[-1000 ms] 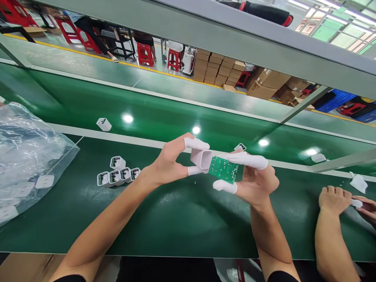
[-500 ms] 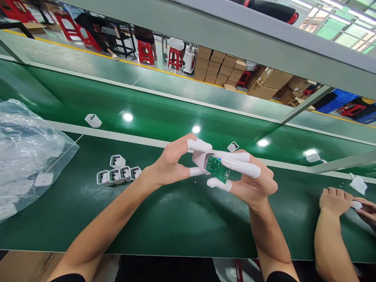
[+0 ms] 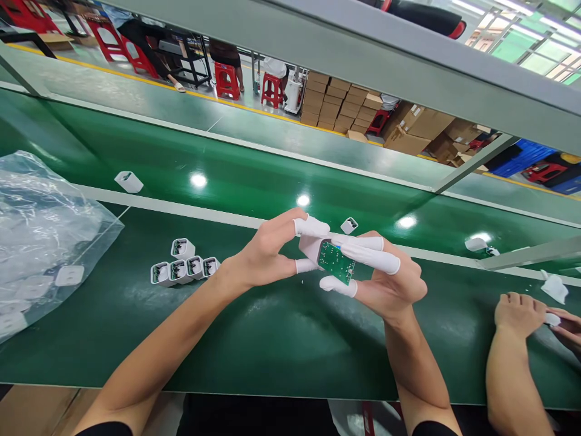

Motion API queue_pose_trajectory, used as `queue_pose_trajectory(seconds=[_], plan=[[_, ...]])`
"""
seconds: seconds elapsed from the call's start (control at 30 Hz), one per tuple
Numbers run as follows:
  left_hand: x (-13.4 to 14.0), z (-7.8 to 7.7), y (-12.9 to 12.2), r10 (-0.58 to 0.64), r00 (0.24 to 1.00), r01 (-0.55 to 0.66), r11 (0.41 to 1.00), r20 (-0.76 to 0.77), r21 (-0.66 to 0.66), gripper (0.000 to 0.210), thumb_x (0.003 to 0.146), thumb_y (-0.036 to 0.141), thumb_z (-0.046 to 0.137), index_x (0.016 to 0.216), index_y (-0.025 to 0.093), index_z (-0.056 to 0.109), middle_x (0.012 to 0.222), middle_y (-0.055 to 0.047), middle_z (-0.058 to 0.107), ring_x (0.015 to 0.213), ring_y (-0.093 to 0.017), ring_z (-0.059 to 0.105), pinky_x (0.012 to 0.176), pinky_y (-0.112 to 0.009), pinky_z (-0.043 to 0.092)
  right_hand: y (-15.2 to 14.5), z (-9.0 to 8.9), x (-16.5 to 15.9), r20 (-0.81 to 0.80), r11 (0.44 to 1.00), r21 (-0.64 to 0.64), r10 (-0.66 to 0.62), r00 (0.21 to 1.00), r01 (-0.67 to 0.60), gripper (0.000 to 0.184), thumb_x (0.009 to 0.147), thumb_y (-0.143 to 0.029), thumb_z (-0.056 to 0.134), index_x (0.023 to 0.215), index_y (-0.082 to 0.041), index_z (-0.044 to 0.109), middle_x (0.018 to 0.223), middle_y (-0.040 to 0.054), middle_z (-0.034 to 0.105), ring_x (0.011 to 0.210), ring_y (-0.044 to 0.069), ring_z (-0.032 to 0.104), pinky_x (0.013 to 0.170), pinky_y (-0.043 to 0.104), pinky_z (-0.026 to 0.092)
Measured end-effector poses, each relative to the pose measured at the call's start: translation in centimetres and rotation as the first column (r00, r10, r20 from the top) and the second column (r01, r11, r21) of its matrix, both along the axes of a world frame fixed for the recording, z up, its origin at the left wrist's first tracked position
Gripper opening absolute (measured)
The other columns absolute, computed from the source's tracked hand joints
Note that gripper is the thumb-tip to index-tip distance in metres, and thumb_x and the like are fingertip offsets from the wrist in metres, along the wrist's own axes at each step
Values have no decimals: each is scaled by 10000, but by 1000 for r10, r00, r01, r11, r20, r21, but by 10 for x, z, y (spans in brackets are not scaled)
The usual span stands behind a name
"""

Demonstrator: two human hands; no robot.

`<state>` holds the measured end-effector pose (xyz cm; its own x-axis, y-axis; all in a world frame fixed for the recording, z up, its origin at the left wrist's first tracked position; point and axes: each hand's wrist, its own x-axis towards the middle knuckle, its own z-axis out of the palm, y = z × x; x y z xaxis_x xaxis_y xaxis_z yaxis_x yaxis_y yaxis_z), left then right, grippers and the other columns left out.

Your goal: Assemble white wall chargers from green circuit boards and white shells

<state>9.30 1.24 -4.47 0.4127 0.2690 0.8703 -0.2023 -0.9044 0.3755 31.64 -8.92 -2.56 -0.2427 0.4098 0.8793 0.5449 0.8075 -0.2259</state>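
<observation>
Green bench [image 3: 254, 345] beneath both arms; left hand [image 3: 267, 254] pinched on the white case [image 3: 311, 247], finger above, thumb below; right hand [image 3: 399, 281] clamped on the circuit board [image 3: 334, 261], just right of the case, leading end at its mouth; step judged to be inserting the board; next move likely calls for square alignment and a straight push; hands raised, covered fingertips turned toward each other; loaded cases [image 3: 178, 270] grouped left of the case; plastic bag [image 3: 45, 230] farther left; co-worker's hand [image 3: 520, 312] well right.
</observation>
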Motion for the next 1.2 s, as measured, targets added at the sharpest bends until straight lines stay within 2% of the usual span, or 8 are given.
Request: queue_pose_trajectory(seconds=[0.2, 0.37, 0.53, 0.73, 1.2], plan=[[1, 0, 0, 1, 1000, -1, 1000, -1, 11, 545, 893, 239, 934, 1390, 214, 712, 1016, -70, 755, 852, -193, 733, 739, -329, 648, 1, 2, -1, 14, 1000, 0, -4, 1000, 4, 850, 782, -287, 1047, 1554, -304, 690, 1155, 84, 880, 892, 296, 834, 640, 446, 661], [1, 1, -1, 2, 1000, -2, 1000, 1, 26, 517, 897, 207, 923, 1367, 194, 707, 1008, -78, 762, 866, -201, 736, 720, -330, 640, 1, 4, -2, 35, 1000, -6, -24, 999, 25, 780, 812, -248, 1021, 1521, -315, 703, 1160, 89, 881, 826, 270, 823, 593, 412, 638], [0, 1, -1, 2, 1000, -2, 1000, -9, 13, 504, 912, 236, 917, 1368, 213, 702, 1023, -72, 763, 866, -197, 733, 734, -339, 646, 1, 4, -2, 37, 1000, 7, -25, 999, 25, 763, 806, -226, 1019, 1502, -299, 716, 1145, 90, 880, 818, 264, 804, 613, 421, 637], [1, 1, -2, 7, 1000, -7, 1000, -9, 13, 515, 905, 242, 928, 1367, 211, 703, 1006, -58, 746, 806, -168, 703, 697, -313, 627, 0, 4, -1, 55, 998, -6, -63, 996, 64, 738, 801, -258, 1029, 1476, -308, 735, 1160, 100, 872, 757, 240, 744, 574, 406, 593], [1, -1, 1, 9, 1000, -9, 999, 3, 32, 566, 883, 248, 940, 1399, 218, 709, 1068, -98, 790, 912, -218, 765, 738, -336, 655, 0, 9, -3, 68, 997, 9, -80, 994, 80, 740, 816, -336, 1025, 1491, -333, 723, 1109, 79, 869, 761, 239, 766, 586, 394, 625]])
